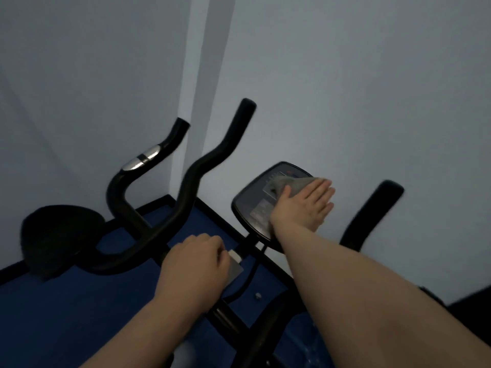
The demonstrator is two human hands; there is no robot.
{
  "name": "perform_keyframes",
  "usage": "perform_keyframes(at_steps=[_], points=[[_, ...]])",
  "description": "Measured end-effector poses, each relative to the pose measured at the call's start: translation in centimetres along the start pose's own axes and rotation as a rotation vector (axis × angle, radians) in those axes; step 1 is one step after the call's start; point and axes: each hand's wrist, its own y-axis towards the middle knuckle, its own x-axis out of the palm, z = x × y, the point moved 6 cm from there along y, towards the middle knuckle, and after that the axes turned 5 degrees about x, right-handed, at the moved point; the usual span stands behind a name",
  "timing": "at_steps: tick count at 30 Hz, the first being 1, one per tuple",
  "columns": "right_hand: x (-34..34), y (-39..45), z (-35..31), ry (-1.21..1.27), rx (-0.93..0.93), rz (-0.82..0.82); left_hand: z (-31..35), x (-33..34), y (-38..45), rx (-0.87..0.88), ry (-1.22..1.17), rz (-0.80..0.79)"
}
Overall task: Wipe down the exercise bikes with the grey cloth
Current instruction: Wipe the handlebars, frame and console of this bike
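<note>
Both hands are engaged with the nearer exercise bike [255, 282]. The right hand [303, 205] is laid flat with fingers spread and extended, and the grey cloth [288, 185] is pressed beneath it against the console [252, 205], right of centre in the scene. Only a crumpled edge of the cloth is seen beyond the thumb and above the fingers; the rest is hidden under the palm. The left hand [194, 266] is curled closed around the bike's frame near the handlebar stem, just beside a small pale label [235, 261], and appears to be used as a brace.

Wiping of the console face is judged to be the step in hand. The next move would call for the cloth to be swept across the remaining left part of the panel and then carried to the handlebars, with pressure kept even so the cloth is not bunched up.

The console is a rounded, flat black panel with a glossy, hard-looking face and faint printed markings. The cloth appears soft and thin. The handlebars [202, 166] are curved black tubes, matte and probably padded; on the farther left bar a shiny metal sensor plate [142, 160] is set. A dark rounded saddle [58, 235] is seen at far left, over blue flooring [66, 301] and against a plain pale wall [345, 75].
</note>
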Motion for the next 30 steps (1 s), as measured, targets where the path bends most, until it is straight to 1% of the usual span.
perform_keyframes(at_steps=[2, 4, 6, 7, 8, 9, 10, 12, 13, 14, 16, 17, 19, 20, 21, 22, 23, 25, 26, 28, 30], points=[[0.1, 1.1, -2.0, -0.082, -0.126, 0.014, 0.1, 0.2, -0.1, 0.011, 0.017, 0.009], [1.2, -0.7, -3.5, -0.163, -0.360, -0.014, 0.1, 0.3, -0.1, 0.015, 0.007, 0.021], [2.7, -3.3, -2.9, -0.263, -0.683, -0.117, 0.2, 0.1, -0.1, 0.017, -0.004, 0.020], [2.9, -3.6, -2.2, -0.338, -0.849, -0.196, 0.2, 0.1, 0.0, 0.023, 0.003, 0.017], [2.5, -2.8, -1.5, -0.414, -0.965, -0.269, 0.1, 0.2, 0.0, 0.026, 0.011, 0.010], [1.8, -1.2, -0.9, -0.474, -0.983, -0.323, 0.1, 0.3, 0.0, 0.026, 0.016, 0.003], [1.1, 0.8, -0.6, -0.504, -0.911, -0.347, 0.1, 0.3, 0.0, 0.027, 0.020, 0.003], [0.2, 3.4, -1.5, -0.476, -0.698, -0.279, 0.2, 0.4, 0.0, 0.025, 0.033, 0.005], [0.6, 3.2, -2.8, -0.443, -0.636, -0.237, 0.1, 0.5, 0.0, 0.022, 0.033, 0.010], [1.2, 2.0, -4.2, -0.407, -0.624, -0.208, 0.1, 0.5, 0.0, 0.019, 0.030, 0.016], [2.4, -1.7, -5.8, -0.362, -0.702, -0.206, 0.2, 0.4, 0.0, 0.025, 0.034, 0.016], [2.8, -3.5, -5.5, -0.339, -0.767, -0.238, 0.2, 0.3, 0.0, 0.032, 0.033, 0.012], [2.8, -5.9, -3.2, -0.376, -0.914, -0.318, 0.3, 0.3, -0.1, 0.036, 0.022, -0.002], [2.6, -6.5, -1.8, -0.425, -0.952, -0.350, 0.4, 0.3, 0.0, 0.038, 0.016, -0.016], [2.2, -6.5, -0.4, -0.466, -0.938, -0.379, 0.3, 0.3, 0.0, 0.038, 0.004, -0.029], [1.7, -6.0, 0.9, -0.497, -0.863, -0.405, 0.3, 0.3, 0.0, 0.038, -0.010, -0.039], [1.0, -5.1, 1.9, -0.526, -0.742, -0.424, 0.2, 0.3, -0.1, 0.033, -0.022, -0.041], [-0.1, -3.0, 3.2, -0.556, -0.493, -0.398, 0.2, 0.2, -0.1, 0.028, -0.029, -0.037], [-0.4, -2.3, 3.6, -0.551, -0.407, -0.373, 0.2, 0.2, -0.1, 0.028, -0.027, -0.031], [-0.3, -1.4, 3.1, -0.485, -0.313, -0.319, 0.2, 0.1, -0.1, 0.020, -0.023, -0.017], [-0.2, -0.3, 1.8, -0.352, -0.254, -0.281, 0.0, 0.1, 0.0, 0.005, -0.027, -0.010]])
